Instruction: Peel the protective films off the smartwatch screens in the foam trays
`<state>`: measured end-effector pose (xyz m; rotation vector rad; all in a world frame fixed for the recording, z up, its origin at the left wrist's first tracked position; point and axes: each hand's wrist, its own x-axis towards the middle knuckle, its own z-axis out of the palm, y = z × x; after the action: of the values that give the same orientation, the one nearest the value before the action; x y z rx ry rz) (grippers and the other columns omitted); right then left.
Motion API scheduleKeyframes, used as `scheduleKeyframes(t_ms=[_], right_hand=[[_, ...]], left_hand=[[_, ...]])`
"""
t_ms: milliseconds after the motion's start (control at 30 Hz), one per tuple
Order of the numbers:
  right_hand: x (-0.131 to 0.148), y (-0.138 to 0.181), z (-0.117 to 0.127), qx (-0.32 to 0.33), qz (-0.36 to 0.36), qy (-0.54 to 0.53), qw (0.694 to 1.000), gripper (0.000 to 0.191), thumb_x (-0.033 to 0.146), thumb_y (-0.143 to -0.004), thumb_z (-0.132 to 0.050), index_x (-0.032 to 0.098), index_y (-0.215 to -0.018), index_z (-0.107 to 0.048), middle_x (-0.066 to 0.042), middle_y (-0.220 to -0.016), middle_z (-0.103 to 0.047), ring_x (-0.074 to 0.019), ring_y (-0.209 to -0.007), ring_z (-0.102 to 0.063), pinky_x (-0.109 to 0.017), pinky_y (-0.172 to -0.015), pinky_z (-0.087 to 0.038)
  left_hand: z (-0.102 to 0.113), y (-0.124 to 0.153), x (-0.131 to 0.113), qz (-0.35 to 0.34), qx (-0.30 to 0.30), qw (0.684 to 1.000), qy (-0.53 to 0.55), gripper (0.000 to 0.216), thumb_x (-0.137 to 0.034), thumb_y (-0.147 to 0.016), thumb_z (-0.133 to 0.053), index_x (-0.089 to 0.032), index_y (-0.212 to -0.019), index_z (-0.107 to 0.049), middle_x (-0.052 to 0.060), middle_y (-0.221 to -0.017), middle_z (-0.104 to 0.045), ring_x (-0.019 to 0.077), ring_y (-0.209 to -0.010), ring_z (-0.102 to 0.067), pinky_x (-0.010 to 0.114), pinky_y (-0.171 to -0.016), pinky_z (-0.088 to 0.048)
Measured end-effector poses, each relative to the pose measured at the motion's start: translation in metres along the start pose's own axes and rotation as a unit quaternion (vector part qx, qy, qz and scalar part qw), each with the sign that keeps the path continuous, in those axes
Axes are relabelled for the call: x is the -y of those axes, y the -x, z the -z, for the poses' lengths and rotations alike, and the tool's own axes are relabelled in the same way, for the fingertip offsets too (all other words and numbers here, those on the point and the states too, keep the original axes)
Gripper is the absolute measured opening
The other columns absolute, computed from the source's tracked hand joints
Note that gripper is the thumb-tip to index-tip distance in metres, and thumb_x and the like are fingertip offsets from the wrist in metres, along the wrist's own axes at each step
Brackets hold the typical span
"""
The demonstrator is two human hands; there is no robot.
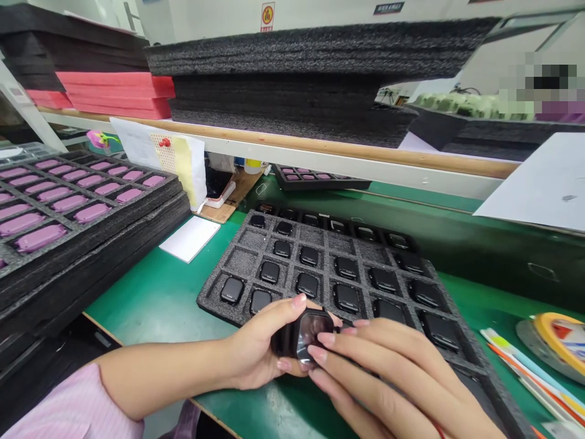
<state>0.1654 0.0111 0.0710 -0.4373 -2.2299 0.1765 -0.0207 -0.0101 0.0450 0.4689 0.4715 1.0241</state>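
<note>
1. A black smartwatch body (311, 336) sits between my hands, just in front of the near edge of the grey foam tray (242, 244); its long axis runs roughly from the tray back toward me, tipped a little, and its glossy face points up and toward my right.
2. My left hand (258, 344) cups the watch's left side; the thumb lies over the top and the fingers curl round beneath, clamped on the body; my right hand (388, 372) comes in from the right, fingers close together, the tips touching the face and right edge; I cannot tell whether they grip it or only rest there.
3. The tray holds rows of similar black watch bodies in square pockets, a few pockets bare; it lies on a green bench mat (150, 311), with a white card (189, 238) left of it.
4. Further left of the tray is a tall stack of black foam trays (137, 228) with pink items in its top layer; beyond the tray runs a wood-edged shelf (292, 146) carrying thick black foam sheets (297, 61) and red foam sheets (114, 91).
5. Right of the tray, green mat stays open before a roll of tape (560, 341) and some coloured strips (530, 366); my pink striped sleeve (68, 408) crosses the bench's near edge, left of the tray.
</note>
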Motion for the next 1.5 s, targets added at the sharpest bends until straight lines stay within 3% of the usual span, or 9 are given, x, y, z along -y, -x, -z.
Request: scheduleKeyframes(t_ms=[167,467,700,900,1133,1233,1367,1433,1500], right_hand=[[-0.011,-0.005,-0.010,0.021,-0.036,-0.021,0.999,0.056,0.034,-0.089,-0.073,0.021,-0.139,-0.053,-0.005,-0.089,-0.070,-0.0189,-0.077,-0.064,-0.031,-0.067,-0.056],[-0.018,-0.009,-0.007,0.019,-0.035,-0.031,0.999,0.042,0.025,-0.086,-0.076,0.019,-0.123,-0.057,-0.008,-0.109,-0.068,-0.0203,-0.105,-0.062,-0.033,-0.092,-0.053],[-0.025,-0.011,-0.009,0.060,-0.020,-0.029,0.998,0.043,0.025,-0.087,-0.069,0.021,-0.128,-0.057,-0.009,-0.111,-0.071,-0.0217,-0.099,-0.067,-0.035,-0.085,-0.056],[-0.119,-0.017,-0.016,0.087,-0.197,0.092,0.972,0.035,0.043,-0.086,-0.067,0.016,-0.109,-0.069,-0.012,-0.101,-0.073,-0.0281,-0.094,-0.069,-0.045,-0.089,-0.056],[-0.212,-0.011,0.000,0.095,-0.338,0.131,0.927,0.026,0.038,-0.096,-0.065,0.015,-0.108,-0.068,-0.010,-0.117,-0.068,-0.0237,-0.112,-0.064,-0.050,-0.104,-0.049],[-0.191,-0.016,0.002,0.071,-0.339,0.090,0.934,0.030,0.039,-0.098,-0.060,0.015,-0.115,-0.067,-0.014,-0.124,-0.066,-0.0273,-0.121,-0.061,-0.056,-0.110,-0.044],[-0.109,-0.027,0.000,0.070,-0.260,-0.036,0.962,0.038,0.051,-0.100,-0.049,0.022,-0.117,-0.067,-0.011,-0.127,-0.067,-0.0259,-0.121,-0.063,-0.049,-0.107,-0.050],[-0.066,-0.027,-0.001,0.103,-0.195,-0.114,0.969,0.041,0.061,-0.083,-0.072,0.024,-0.099,-0.068,-0.009,-0.127,-0.068,-0.0262,-0.120,-0.065,-0.040,-0.100,-0.056],[-0.036,-0.024,-0.004,0.112,-0.126,-0.160,0.973,0.036,0.044,-0.076,-0.085,0.024,-0.098,-0.066,-0.010,-0.126,-0.068,-0.0239,-0.109,-0.070,-0.032,-0.087,-0.061]], left_hand=[[-0.001,0.001,0.006,-0.041,-0.034,0.996,-0.069,0.054,-0.059,-0.070,-0.086,-0.015,-0.083,-0.056,-0.003,-0.066,-0.053,0.0003,-0.039,-0.030,0.015,-0.035,-0.015],[-0.001,0.001,0.002,-0.004,-0.032,0.999,-0.006,0.053,-0.060,-0.072,-0.084,-0.013,-0.086,-0.064,-0.001,-0.065,-0.055,0.0015,-0.040,-0.039,0.012,-0.033,-0.014],[-0.004,0.000,0.004,-0.005,-0.078,0.997,0.019,0.056,-0.056,-0.066,-0.090,-0.012,-0.085,-0.062,0.001,-0.069,-0.059,0.0032,-0.046,-0.046,0.011,-0.036,-0.019],[-0.002,-0.005,-0.004,0.006,-0.211,0.975,0.075,0.028,-0.018,-0.073,-0.084,-0.011,-0.086,-0.060,0.005,-0.079,-0.066,0.0045,-0.052,-0.050,0.011,-0.040,-0.024],[0.001,-0.002,-0.005,-0.018,-0.154,0.987,-0.049,0.039,-0.047,-0.079,-0.077,-0.011,-0.086,-0.063,0.008,-0.079,-0.069,0.0033,-0.042,-0.040,0.017,-0.041,-0.020],[0.000,-0.001,-0.002,-0.008,-0.131,0.990,-0.049,0.046,-0.052,-0.079,-0.078,-0.010,-0.094,-0.068,0.007,-0.083,-0.067,0.0026,-0.046,-0.042,0.016,-0.043,-0.018],[0.000,-0.003,0.000,0.005,-0.088,0.996,0.010,0.055,-0.059,-0.080,-0.076,-0.007,-0.097,-0.070,0.010,-0.082,-0.065,0.0045,-0.048,-0.045,0.017,-0.042,-0.021],[0.001,-0.005,0.001,0.013,-0.063,0.998,0.027,0.052,-0.056,-0.077,-0.080,-0.007,-0.091,-0.069,0.007,-0.077,-0.062,0.0038,-0.047,-0.043,0.016,-0.041,-0.019],[0.001,-0.006,0.002,0.015,-0.043,0.999,0.028,0.051,-0.056,-0.075,-0.081,-0.008,-0.083,-0.067,0.005,-0.074,-0.059,0.0032,-0.045,-0.041,0.017,-0.040,-0.016]])
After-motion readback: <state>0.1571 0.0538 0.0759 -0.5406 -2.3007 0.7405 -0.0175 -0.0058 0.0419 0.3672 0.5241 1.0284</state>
